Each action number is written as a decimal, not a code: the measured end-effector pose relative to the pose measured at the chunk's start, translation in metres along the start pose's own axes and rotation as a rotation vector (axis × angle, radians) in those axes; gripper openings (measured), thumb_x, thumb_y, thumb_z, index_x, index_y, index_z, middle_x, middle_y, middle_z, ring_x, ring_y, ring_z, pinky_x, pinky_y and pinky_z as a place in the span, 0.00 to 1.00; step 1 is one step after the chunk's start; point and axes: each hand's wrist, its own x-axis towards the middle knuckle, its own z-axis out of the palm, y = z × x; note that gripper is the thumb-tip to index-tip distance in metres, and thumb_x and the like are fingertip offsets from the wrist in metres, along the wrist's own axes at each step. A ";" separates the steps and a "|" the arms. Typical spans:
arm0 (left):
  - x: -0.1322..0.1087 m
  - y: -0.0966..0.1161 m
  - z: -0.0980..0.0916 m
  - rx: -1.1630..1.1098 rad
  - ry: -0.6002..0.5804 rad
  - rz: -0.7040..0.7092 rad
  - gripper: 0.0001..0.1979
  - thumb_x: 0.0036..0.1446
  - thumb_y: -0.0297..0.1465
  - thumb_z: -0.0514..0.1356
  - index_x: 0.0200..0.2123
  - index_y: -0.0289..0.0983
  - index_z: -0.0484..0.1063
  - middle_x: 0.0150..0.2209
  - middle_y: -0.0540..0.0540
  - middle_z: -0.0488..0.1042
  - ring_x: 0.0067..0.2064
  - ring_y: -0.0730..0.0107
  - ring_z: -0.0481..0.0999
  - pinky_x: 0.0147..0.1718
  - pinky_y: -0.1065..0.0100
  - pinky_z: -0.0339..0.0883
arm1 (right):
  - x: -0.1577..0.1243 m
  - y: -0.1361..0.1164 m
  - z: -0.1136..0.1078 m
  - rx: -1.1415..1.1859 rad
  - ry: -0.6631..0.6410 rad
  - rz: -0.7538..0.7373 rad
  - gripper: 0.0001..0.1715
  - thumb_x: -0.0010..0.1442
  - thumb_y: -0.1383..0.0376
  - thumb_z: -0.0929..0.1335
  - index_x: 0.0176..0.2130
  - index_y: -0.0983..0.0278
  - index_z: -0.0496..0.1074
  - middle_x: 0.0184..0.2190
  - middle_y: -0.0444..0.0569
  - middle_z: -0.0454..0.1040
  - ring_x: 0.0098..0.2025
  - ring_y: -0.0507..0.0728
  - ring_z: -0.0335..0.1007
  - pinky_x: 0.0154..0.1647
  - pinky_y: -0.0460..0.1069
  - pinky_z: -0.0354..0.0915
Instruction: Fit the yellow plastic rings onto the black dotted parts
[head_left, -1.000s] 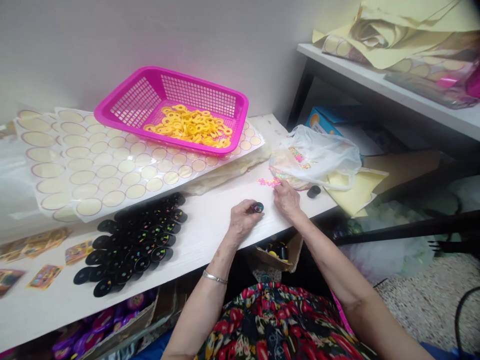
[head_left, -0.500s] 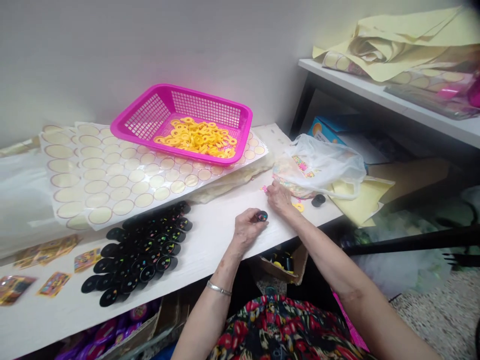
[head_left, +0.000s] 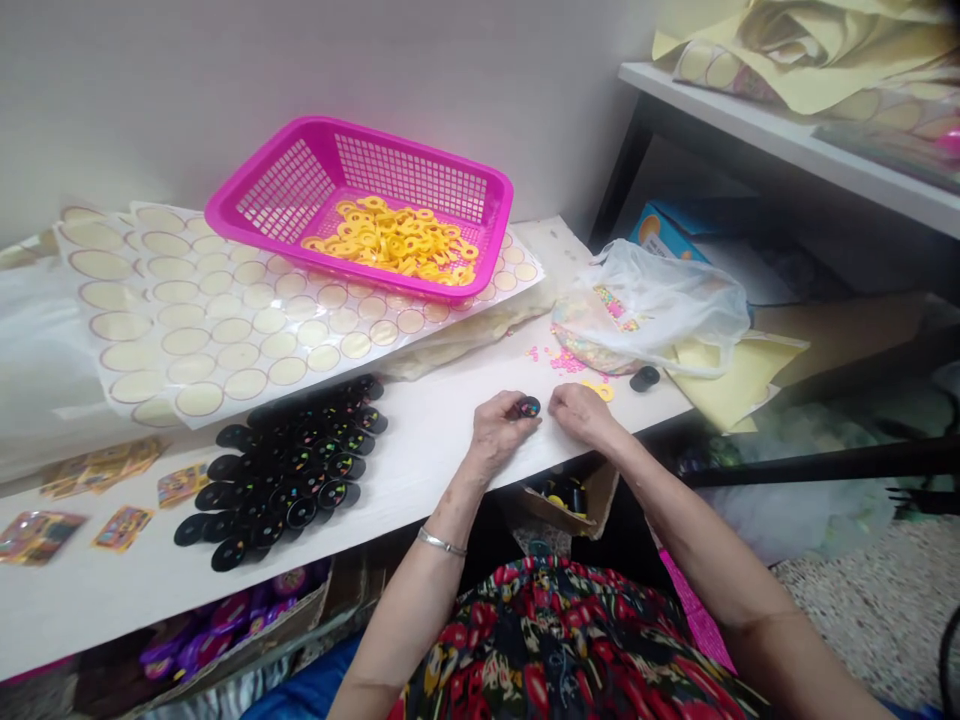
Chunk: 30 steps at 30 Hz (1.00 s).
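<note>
Two hands meet now at the front edge of the white table (head_left: 420, 450). My left hand (head_left: 499, 432) pinches one small black disc (head_left: 528, 407) between thumb and fingers, with its coloured face up, just above the table. My right hand (head_left: 581, 410) has come back from the scattered pink bits (head_left: 559, 358) and now sits just beside the disc, fingers curled together; I cannot tell if it carries a small piece, because the fingertips hide it. Half a second ago this hand was stretched out to the pink bits near the plastic bag (head_left: 660, 305), and the two hands were apart; now they are almost touching, so I judge that the picking is done and the piece is going to the disc. A yellow ring (head_left: 600, 390) and a loose black cap (head_left: 643, 378) lie just beyond my right hand. To my left the finished black discs (head_left: 292, 470) lie in overlapping rows, the same as before. Behind them are sticker sheets (head_left: 225, 330) with round labels, and on these sits the pink basket (head_left: 247, 205) with yellow rings (head_left: 394, 240). Small coloured cards (head_left: 124, 525) lie at the far left.
</note>
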 end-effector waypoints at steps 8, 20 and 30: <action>0.000 -0.001 0.000 -0.018 -0.008 -0.002 0.12 0.40 0.30 0.67 0.32 0.36 0.74 0.28 0.51 0.71 0.28 0.76 0.67 0.29 0.73 0.62 | -0.005 0.018 0.015 0.163 0.258 -0.124 0.10 0.55 0.68 0.63 0.30 0.64 0.73 0.31 0.49 0.73 0.36 0.54 0.67 0.36 0.47 0.58; 0.000 -0.001 0.000 0.053 -0.026 0.066 0.12 0.43 0.33 0.65 0.33 0.36 0.74 0.29 0.50 0.71 0.30 0.75 0.68 0.30 0.72 0.62 | -0.013 0.008 0.022 0.425 0.498 -0.370 0.05 0.55 0.69 0.64 0.28 0.62 0.67 0.27 0.45 0.65 0.32 0.53 0.64 0.35 0.47 0.59; -0.001 0.002 0.000 0.073 -0.046 0.059 0.08 0.44 0.29 0.62 0.32 0.38 0.74 0.29 0.51 0.72 0.31 0.73 0.68 0.32 0.71 0.62 | -0.016 -0.019 0.002 0.032 0.307 -0.400 0.10 0.58 0.66 0.62 0.28 0.63 0.71 0.29 0.46 0.67 0.33 0.52 0.63 0.32 0.46 0.55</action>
